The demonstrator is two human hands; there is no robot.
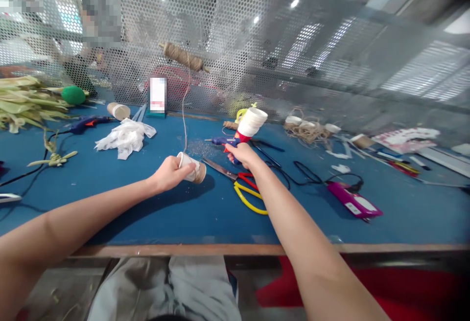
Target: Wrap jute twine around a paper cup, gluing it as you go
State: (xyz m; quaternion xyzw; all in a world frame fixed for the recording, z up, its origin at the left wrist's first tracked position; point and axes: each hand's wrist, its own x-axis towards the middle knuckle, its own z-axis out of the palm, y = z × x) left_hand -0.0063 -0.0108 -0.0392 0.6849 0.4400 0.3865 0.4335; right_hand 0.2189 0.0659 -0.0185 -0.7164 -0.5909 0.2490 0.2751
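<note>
My left hand is closed round a white paper cup lying on its side, its base end wrapped in brown twine. A strand of twine runs up from the cup to a spool hanging on the mesh screen. My right hand grips a blue glue gun with its nozzle pointing left toward the cup. A tilted stack of white cups rises just behind that hand; I cannot tell whether the hand touches it. Both hands hover over the blue table.
Scissors with red and yellow handles lie below my right hand. A magenta device with a black cable sits to the right. At the left are white cloth, a second glue gun, a green ball and palm leaves. Twine-wrapped cups sit by the perforated screen.
</note>
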